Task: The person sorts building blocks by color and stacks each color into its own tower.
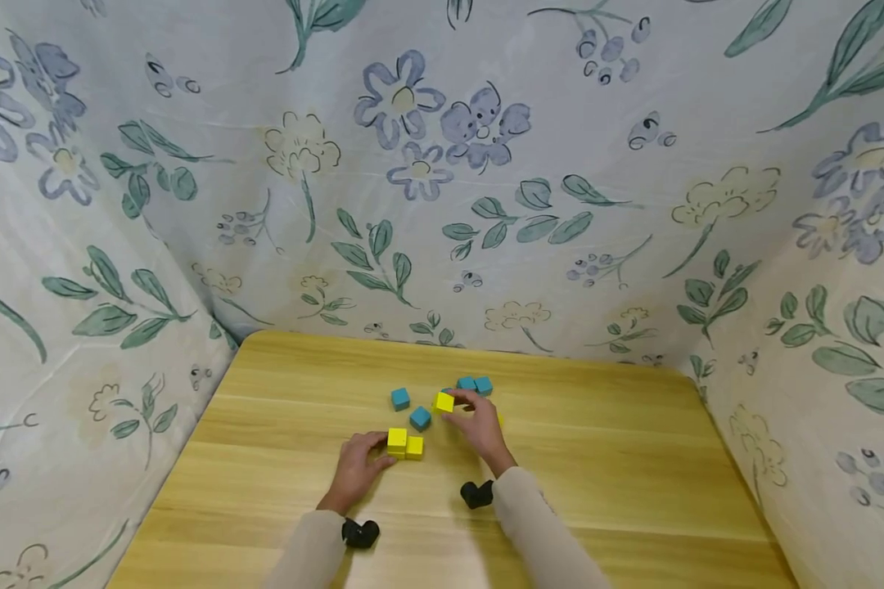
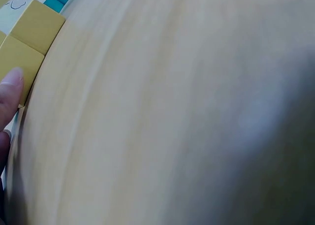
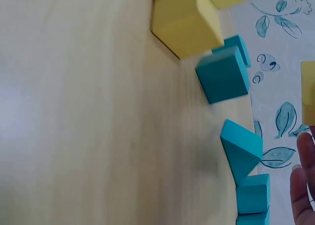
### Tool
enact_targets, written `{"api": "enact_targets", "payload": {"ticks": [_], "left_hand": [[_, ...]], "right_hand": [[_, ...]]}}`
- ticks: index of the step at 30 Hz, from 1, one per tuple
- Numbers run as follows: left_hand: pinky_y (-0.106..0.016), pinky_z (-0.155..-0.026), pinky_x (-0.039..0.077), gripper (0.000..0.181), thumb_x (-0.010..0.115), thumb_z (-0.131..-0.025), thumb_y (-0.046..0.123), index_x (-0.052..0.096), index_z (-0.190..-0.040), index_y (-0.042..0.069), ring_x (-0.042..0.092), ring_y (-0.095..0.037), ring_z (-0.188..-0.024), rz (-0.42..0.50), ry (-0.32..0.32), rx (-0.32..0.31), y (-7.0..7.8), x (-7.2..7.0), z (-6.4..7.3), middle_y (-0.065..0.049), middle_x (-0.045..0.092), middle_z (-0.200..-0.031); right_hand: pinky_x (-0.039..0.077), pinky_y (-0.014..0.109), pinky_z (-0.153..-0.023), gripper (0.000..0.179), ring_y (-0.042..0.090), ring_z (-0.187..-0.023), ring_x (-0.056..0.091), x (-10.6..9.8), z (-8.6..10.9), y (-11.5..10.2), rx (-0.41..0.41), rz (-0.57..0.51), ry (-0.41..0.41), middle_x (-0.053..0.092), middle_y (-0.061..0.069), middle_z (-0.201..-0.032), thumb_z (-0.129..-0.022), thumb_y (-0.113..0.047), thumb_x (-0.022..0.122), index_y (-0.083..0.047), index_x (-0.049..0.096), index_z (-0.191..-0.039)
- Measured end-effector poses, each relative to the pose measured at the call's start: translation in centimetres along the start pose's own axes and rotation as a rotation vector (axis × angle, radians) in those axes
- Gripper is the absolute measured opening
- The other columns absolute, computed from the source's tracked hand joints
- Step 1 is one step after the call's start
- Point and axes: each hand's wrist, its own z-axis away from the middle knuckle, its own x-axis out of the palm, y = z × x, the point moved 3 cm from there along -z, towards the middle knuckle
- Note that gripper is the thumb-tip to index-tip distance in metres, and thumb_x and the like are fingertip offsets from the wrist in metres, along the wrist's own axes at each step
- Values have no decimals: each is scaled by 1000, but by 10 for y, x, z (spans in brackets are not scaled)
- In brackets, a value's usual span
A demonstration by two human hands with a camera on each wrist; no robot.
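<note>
In the head view, my right hand (image 1: 479,427) pinches a yellow cube (image 1: 444,402) between fingers and thumb. The same cube (image 3: 308,92) shows at the right edge of the right wrist view, with fingertips below it. My left hand (image 1: 358,470) holds the left side of a small yellow stack, its thumb on the front face of the lower yellow cube (image 2: 22,57). One yellow cube (image 1: 397,439) sits on top of that stack, and another yellow cube (image 1: 415,447) stands against its right side.
Two blue cubes, a left one (image 1: 400,399) and a nearer one (image 1: 420,419), lie behind the yellow stack. More blue cubes (image 1: 483,385) sit beyond my right hand, one partly covered. A yellow piece (image 1: 500,419) peeks out behind that hand. Floral cloth (image 1: 412,245) surrounds the wooden table (image 1: 633,458).
</note>
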Motion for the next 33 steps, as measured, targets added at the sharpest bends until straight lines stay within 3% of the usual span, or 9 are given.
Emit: {"api": "enact_targets", "payload": {"ticks": [12,17,22,33], "left_hand": [[-45,-88,37,41,77,-80,18,67,-117,4,56,-25,-98,-5,1,9,1,0,-1,-8,68,-113],[-44,-87,37,40,78,-80,19,67,-116,5,56,-25,-98,-20,2,11,0,0,-2,-7,69,-113],[-45,-89,37,41,78,-80,19,67,-117,5,57,-25,-99,-15,-7,1,0,1,-2,-7,69,-113],[-45,-88,36,41,78,-80,19,67,-117,5,57,-25,-98,-12,2,16,1,0,-1,-7,69,-113]], "right_hand": [[47,48,-91,37,30,-100,60,18,28,4,-9,-77,-6,65,12,-115,-83,-10,76,-1,66,-117],[49,42,-89,36,28,-100,60,28,36,8,-10,-114,-27,65,12,-115,-83,-10,76,-2,67,-117],[49,33,-86,35,24,-98,60,37,41,11,1,-123,-36,66,10,-113,-82,-9,76,-3,67,-115],[49,29,-86,34,21,-97,61,49,45,13,74,-143,-37,66,8,-110,-80,-3,77,-4,65,-112]]}}
